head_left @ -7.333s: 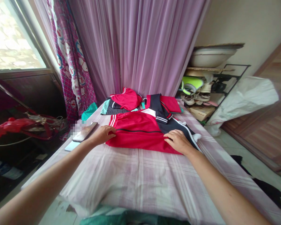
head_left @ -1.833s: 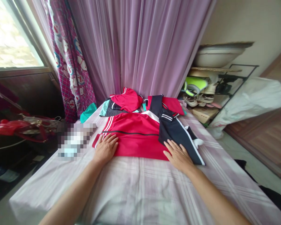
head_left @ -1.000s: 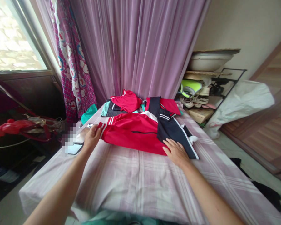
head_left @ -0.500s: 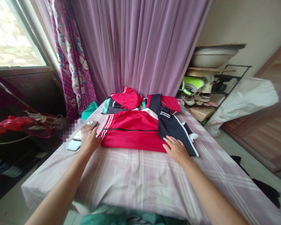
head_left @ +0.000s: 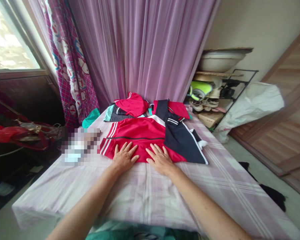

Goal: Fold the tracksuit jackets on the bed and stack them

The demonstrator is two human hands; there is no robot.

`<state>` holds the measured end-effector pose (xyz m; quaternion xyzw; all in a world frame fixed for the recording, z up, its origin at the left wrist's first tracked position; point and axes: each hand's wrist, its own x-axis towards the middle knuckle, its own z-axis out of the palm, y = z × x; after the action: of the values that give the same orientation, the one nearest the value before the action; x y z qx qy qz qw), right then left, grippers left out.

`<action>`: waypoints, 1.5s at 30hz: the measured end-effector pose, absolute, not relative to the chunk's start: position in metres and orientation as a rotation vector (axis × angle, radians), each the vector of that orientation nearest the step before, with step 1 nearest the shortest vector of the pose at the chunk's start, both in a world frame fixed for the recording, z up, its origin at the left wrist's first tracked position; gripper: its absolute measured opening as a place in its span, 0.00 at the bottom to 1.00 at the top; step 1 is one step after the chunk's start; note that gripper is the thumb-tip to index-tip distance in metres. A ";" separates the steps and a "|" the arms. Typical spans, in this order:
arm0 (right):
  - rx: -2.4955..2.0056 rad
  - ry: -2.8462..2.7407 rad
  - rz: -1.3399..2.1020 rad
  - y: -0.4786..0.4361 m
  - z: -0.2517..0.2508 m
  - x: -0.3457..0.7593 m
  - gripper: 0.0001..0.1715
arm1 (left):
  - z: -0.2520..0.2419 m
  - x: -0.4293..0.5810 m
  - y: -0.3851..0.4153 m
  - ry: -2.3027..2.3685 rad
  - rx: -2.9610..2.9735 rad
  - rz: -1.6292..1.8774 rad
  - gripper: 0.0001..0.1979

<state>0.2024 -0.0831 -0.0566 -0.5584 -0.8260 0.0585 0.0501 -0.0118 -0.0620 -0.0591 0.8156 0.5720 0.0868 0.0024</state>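
A red and navy tracksuit jacket [head_left: 140, 131] lies flat and partly folded across the table, its striped hem to the left and the navy part with white piping to the right. My left hand [head_left: 124, 158] rests palm down on the near edge of the red cloth, fingers spread. Beside it, my right hand [head_left: 160, 159] lies flat on the same edge, also with fingers apart. Neither hand grips the cloth. Behind the jacket are a red and dark garment pile [head_left: 132, 106] and a folded red and navy garment [head_left: 178, 109].
A checked cloth [head_left: 190, 200] covers the table. Blurred-out items lie at its left, near a teal cloth [head_left: 90, 118]. Purple curtains [head_left: 140, 50] hang behind. To the right stand a shoe rack [head_left: 210, 96] with a basin [head_left: 221, 60] on top and a white sack [head_left: 255, 103].
Both hands have moved inward along the jacket's near edge, the left from the striped hem and the right from the navy part. The view has shifted slightly.
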 end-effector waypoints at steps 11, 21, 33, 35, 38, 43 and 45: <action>-2.148 -2.126 -0.048 -0.096 -0.067 0.309 0.30 | -0.062 -0.034 -0.060 1.839 2.580 0.348 0.24; -2.181 -1.973 -0.170 -0.092 -0.084 0.342 0.32 | -0.057 -0.041 -0.059 1.864 2.641 0.590 0.24; -2.166 -1.985 -0.171 -0.092 -0.085 0.344 0.30 | -0.058 -0.087 -0.053 2.277 2.014 0.580 0.26; -2.164 -1.991 -0.185 -0.092 -0.085 0.344 0.30 | -0.057 -0.086 -0.054 2.278 2.019 0.581 0.26; -2.165 -1.993 -0.196 -0.092 -0.085 0.344 0.30 | -0.057 -0.086 -0.055 2.279 2.019 0.574 0.26; -2.126 -1.976 -0.207 -0.091 -0.088 0.346 0.29 | -0.057 -0.087 -0.056 2.288 2.021 0.548 0.26; -2.122 -1.976 -0.196 -0.091 -0.088 0.347 0.29 | -0.057 -0.087 -0.056 2.297 2.030 0.540 0.26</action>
<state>0.3466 -0.0909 -0.0881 -0.7251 -0.6752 -0.0670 0.1175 -0.0865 -0.0563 -0.0573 0.6521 0.7379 0.1735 0.0146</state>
